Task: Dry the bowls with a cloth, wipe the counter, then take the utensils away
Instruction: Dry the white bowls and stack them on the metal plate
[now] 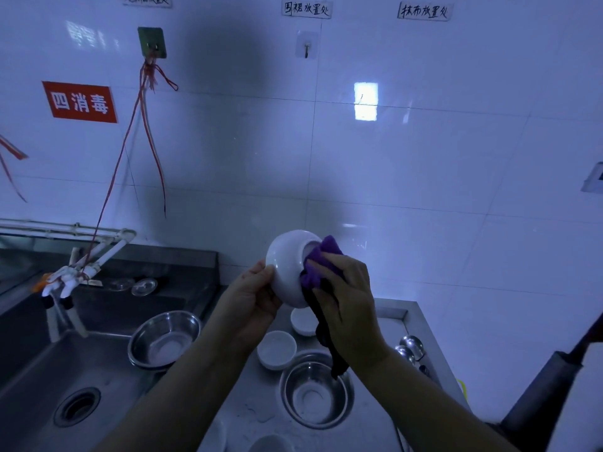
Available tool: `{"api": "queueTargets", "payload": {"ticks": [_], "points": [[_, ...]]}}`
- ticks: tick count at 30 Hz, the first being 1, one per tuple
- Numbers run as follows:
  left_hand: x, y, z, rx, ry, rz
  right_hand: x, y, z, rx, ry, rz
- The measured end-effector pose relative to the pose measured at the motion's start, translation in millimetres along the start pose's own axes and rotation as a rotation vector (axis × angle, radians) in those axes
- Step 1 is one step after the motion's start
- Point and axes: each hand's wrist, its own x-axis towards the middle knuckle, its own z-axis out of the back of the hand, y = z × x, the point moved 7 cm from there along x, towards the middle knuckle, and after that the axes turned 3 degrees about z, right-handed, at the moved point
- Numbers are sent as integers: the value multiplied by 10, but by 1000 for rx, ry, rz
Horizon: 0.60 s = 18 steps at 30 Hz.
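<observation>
The left hand point(253, 296) curls around the rim of a white ceramic bowl point(288, 267) held up above the steel counter point(257, 409), its inside turned away and unseen. The right hand point(346, 300) clasps a purple cloth point(321, 261) against the bowl's base; the cloth's dark tail hides part of a small white bowl point(301, 321) below.

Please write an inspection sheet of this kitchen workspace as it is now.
Surface: steel counter, dusty.
Job's things: white ceramic bowl held up; purple cloth on its base; two small white bowls, steel bowl, steel spoons on counter.
Clutter: steel bowl in sink; glass lids.
Grippers: left hand holds bowl; right hand grips cloth.
Cables: red strings from wall hook.
Surroundings: white tiles, red sign, taps.
</observation>
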Motion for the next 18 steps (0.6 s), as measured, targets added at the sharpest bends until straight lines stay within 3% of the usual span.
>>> {"api": "queueTargets", "payload": {"ticks": [3,7,14,18], "points": [[-4,-32,38,-34,-14,27,-24,-35,72,-40,32,108],[-24,-41,27,28,-14,50,47,-143,135,-101,35,110],[-39,50,-168,117,30,30,374,-163,54,92,-25,-195],[-51,26,-226,121,42,39,417,26,-12,23,5,-54]]}}
